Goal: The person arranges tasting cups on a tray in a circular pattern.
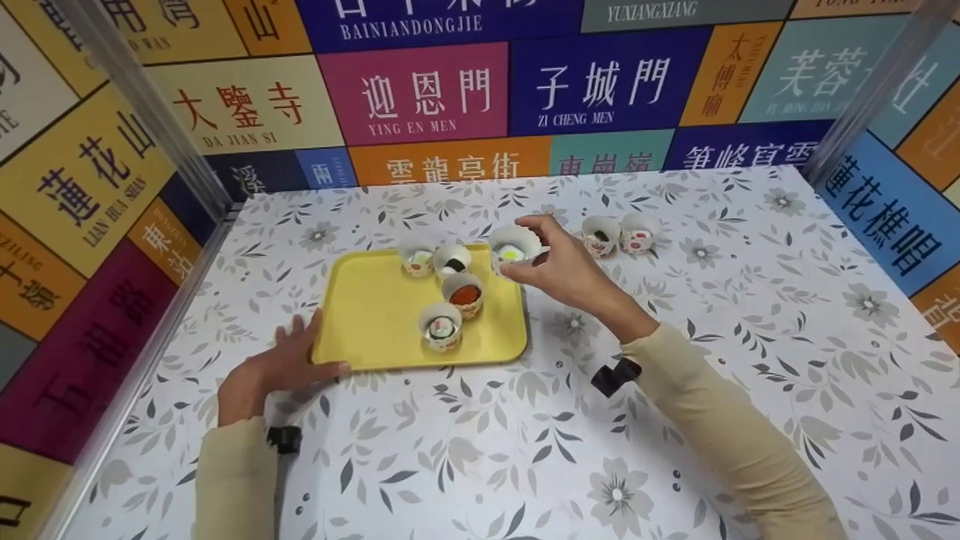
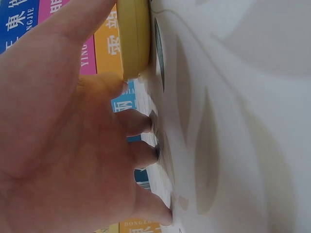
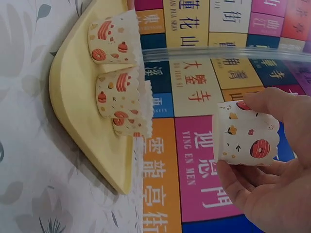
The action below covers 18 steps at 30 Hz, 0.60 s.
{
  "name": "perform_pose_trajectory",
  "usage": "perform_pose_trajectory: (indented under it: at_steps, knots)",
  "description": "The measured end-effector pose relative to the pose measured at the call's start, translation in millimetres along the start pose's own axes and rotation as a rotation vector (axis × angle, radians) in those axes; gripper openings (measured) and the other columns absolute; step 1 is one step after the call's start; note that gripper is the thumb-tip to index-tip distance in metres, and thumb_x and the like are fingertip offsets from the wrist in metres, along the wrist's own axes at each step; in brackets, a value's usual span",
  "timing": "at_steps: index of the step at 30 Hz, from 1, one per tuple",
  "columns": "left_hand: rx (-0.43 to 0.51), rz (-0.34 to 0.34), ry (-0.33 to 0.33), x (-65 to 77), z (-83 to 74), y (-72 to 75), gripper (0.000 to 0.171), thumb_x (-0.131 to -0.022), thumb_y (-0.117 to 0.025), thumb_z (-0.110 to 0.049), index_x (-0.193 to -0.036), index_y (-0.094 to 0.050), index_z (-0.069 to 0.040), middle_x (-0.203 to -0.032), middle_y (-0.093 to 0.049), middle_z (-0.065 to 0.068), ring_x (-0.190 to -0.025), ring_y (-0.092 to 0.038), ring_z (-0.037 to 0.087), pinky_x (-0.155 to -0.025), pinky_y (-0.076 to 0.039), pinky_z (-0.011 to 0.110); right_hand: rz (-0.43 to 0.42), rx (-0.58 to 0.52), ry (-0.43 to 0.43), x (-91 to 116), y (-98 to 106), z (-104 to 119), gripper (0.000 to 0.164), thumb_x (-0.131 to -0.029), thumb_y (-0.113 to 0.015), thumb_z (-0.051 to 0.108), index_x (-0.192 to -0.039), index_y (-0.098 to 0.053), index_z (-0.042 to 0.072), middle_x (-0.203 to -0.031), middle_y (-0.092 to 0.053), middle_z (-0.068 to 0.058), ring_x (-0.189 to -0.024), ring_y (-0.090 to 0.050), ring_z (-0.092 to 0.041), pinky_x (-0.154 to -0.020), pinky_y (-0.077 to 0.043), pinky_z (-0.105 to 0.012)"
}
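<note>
My right hand [image 1: 566, 270] pinches a patterned paper baking cup [image 3: 245, 133] between thumb and fingers, above the tray's far right corner. Inside that cup shows something white with a yellow-green centre. The yellow tray [image 1: 367, 300] lies flat, its front left corner against my left hand [image 1: 277, 367]. In the left wrist view the fingers of that hand are stretched out, fingertips down at the tablecloth. Several more baking cups stand on the tray's right half, among them one with orange filling [image 1: 465, 296] and one with a sushi-like roll [image 1: 442, 328].
Two further baking cups, a left one [image 1: 600, 236] and a right one [image 1: 636, 234], stand side by side on the floral tablecloth [image 1: 480, 457], right of the tray. Panels with large lettering [image 1: 420, 94] border the table at the back and sides.
</note>
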State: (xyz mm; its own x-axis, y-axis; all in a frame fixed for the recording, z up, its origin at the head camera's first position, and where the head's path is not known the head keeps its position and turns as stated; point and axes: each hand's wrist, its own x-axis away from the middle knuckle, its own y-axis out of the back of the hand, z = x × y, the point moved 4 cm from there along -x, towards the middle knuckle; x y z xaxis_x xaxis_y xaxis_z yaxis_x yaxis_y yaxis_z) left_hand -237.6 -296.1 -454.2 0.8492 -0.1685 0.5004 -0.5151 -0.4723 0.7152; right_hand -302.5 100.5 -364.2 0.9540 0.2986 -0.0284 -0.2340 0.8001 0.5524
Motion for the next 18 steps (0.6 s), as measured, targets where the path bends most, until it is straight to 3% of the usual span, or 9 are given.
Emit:
perform_pose_trajectory:
  at_steps: [2, 9, 18]
  knots:
    - [0.002, -0.002, 0.007, 0.1, -0.1, -0.3, 0.123, -0.085, -0.064, -0.069, -0.159, 0.017, -0.013, -0.162, 0.026, 0.025, -0.147, 0.025, 0.052, -0.117, 0.004, 0.073, 0.023, 0.021, 0.008, -3, -8, 3, 0.075, -0.087, -0.077, 0.037, -0.150, -0.040, 0.023, -0.159, -0.040, -0.005, -0.110, -0.065, -0.024, -0.092, -0.055, -0.040]
    - [0.009, -0.003, 0.007, -1.1, -2.0, -1.1, 0.123, -0.084, -0.064, -0.070, -0.159, 0.017, -0.014, -0.163, 0.025, 0.023, -0.148, 0.025, 0.051, -0.117, 0.004, 0.073, 0.140, 0.033, 0.033, -6, -38, 13, 0.069, -0.088, -0.077, 0.033, -0.147, -0.043, 0.021, -0.128, -0.063, -0.005, -0.108, -0.064, -0.020, -0.089, -0.054, -0.037]
    - [0.018, -0.007, 0.010, 0.0, -0.2, -0.3, 0.124, -0.084, -0.065, -0.068, -0.159, 0.017, -0.015, -0.163, 0.026, 0.023, -0.148, 0.025, 0.051, -0.117, 0.005, 0.072, 0.188, 0.046, 0.095, -10, -71, 25, 0.064, -0.087, -0.077, 0.032, -0.143, -0.047, 0.021, -0.127, -0.061, -0.002, -0.099, -0.064, -0.016, -0.084, -0.054, -0.033]
